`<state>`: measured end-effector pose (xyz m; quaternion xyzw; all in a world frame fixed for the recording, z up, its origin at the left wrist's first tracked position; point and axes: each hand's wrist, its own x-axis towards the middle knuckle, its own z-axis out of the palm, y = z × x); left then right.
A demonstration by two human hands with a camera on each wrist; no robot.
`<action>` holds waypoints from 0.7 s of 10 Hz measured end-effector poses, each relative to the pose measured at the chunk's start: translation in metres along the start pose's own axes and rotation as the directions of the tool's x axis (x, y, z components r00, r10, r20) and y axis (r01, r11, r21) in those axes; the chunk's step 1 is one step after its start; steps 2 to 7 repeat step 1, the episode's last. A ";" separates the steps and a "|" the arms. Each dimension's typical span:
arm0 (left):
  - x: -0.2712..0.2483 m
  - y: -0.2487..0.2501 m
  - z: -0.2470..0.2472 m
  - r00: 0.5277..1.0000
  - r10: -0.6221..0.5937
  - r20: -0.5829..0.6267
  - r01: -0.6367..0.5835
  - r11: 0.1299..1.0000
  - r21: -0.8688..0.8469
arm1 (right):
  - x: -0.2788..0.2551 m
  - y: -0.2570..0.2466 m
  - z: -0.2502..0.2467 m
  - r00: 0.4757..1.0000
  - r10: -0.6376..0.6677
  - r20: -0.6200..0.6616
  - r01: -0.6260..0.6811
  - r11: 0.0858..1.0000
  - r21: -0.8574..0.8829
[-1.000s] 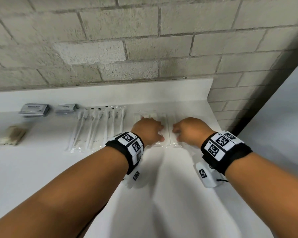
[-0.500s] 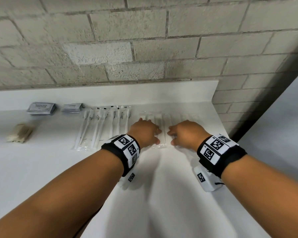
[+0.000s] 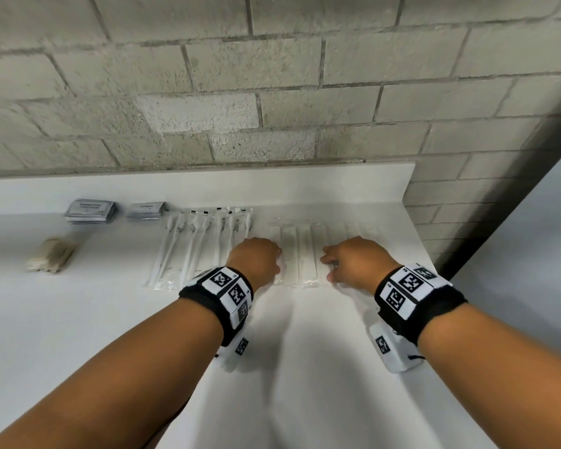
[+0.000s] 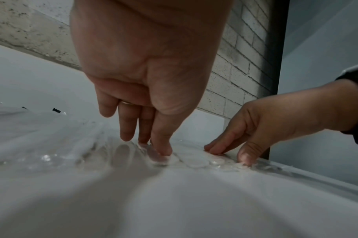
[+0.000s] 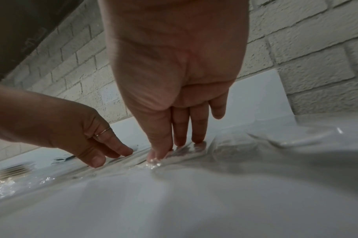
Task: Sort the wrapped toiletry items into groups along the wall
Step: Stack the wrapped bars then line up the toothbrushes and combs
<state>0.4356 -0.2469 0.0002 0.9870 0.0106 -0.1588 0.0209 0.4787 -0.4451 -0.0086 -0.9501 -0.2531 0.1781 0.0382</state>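
Seemingly both hands' fingers (image 4: 161, 145) press clear comb packets (image 3: 300, 254); sachet (image 3: 91, 209) print unreadable.

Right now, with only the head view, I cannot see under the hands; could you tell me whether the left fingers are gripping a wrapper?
Observer: No. The left wrist view shows the left hand with straight fingers, their tips pressing down on the clear wrappers.
Operator: And the right hand, please?
Observer: The right hand does likewise: the thumb and two fingertips touch the wrappers, and the little finger is lifted.
Operator: Is any wrapper off the counter?
Observer: None that I can see; they lie flat on the white counter.
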 end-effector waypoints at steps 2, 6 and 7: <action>0.002 -0.001 0.002 0.998 -0.015 -0.054 0.010 0.996 -0.090 | -0.004 0.001 -0.004 0.998 -0.005 -0.057 0.006 1.000 0.030; 0.002 -0.001 0.002 0.998 -0.015 -0.054 0.010 0.996 -0.090 | -0.004 0.001 -0.004 0.998 -0.005 -0.057 0.006 1.000 0.030; 0.002 -0.001 0.002 0.998 -0.015 -0.054 0.010 0.996 -0.090 | -0.004 0.001 -0.004 0.998 -0.005 -0.057 0.006 1.000 0.030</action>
